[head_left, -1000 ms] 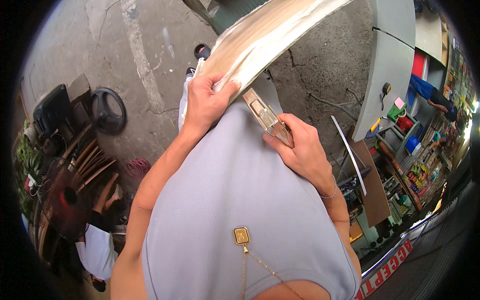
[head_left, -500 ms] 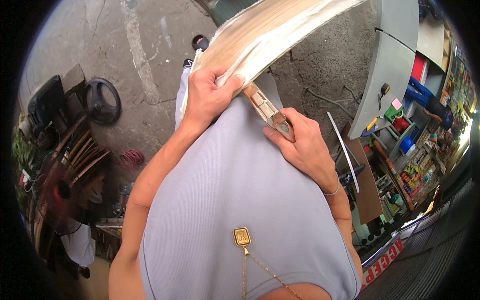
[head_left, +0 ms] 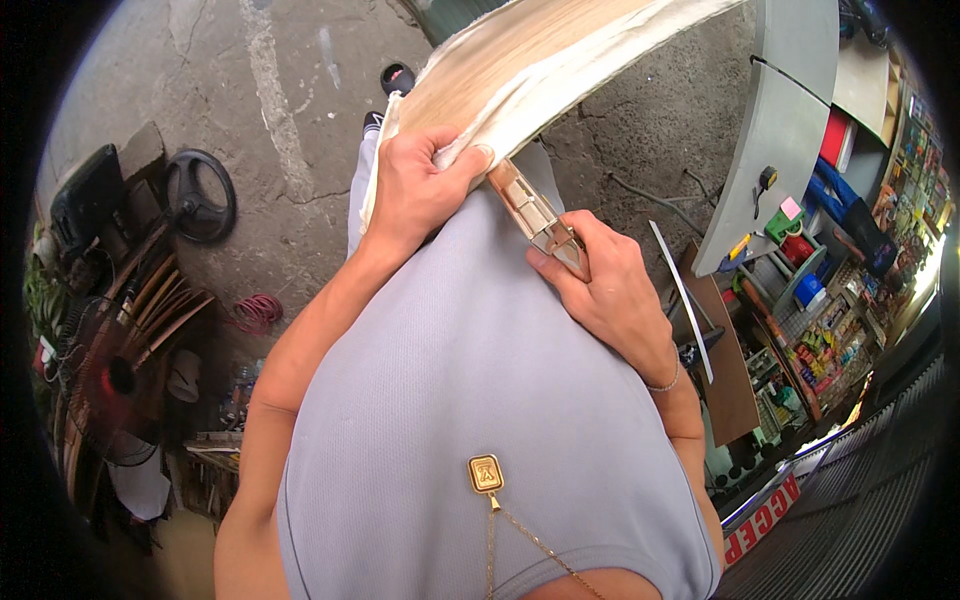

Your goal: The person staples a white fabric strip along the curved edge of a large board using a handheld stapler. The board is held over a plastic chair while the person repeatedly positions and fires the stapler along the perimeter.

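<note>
A tan wooden panel [head_left: 500,66] with white fabric [head_left: 582,72] folded over its edge slants up and away from my lap. My left hand [head_left: 420,190] is closed on its near end, thumb pressing the folded fabric near the corner. In my right hand [head_left: 610,285] is a worn metal tool that looks like a staple gun [head_left: 530,205]. The fingers wrap its lower end, and its upper end touches or lies just beside the fabric edge close to my left thumb. The panel's underside is hidden.
To the right stands a grey tabletop [head_left: 765,130] with a tape measure [head_left: 768,178] and a yellow-handled tool [head_left: 740,246]. A fan [head_left: 120,375], wooden strips and a black steering wheel [head_left: 200,195] are at left. Another person [head_left: 850,215] is at far right.
Both hands, the panel and the tool stay almost in place. The surroundings shift slightly in view, as from a small head movement.
</note>
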